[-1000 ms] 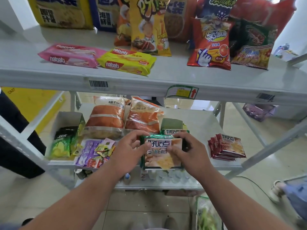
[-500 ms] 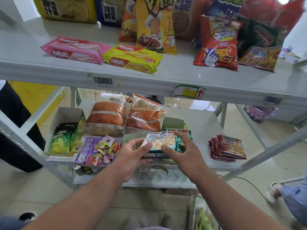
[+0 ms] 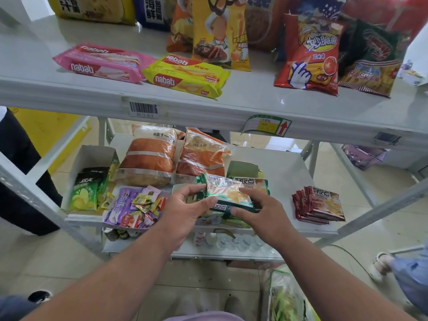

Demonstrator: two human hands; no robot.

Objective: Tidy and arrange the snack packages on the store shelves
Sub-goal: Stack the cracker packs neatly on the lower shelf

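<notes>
A stack of green biscuit packets lies tilted flat over an open display box at the front of the middle shelf. My left hand grips the stack's left end, thumb on top. At the right end my right hand holds it with fingers curled round the front edge. More green packets stand in the box behind. A stack of red packets of the same brand lies to the right.
Two orange bread bags sit behind. A box of green chip bags and a tray of purple sweets stand left. On the top shelf are pink and yellow wafer packs and chip bags. A person's foot is at right.
The green stack has tipped from upright and facing me to lying nearly flat, and both hands have carried it slightly forward over the box.
</notes>
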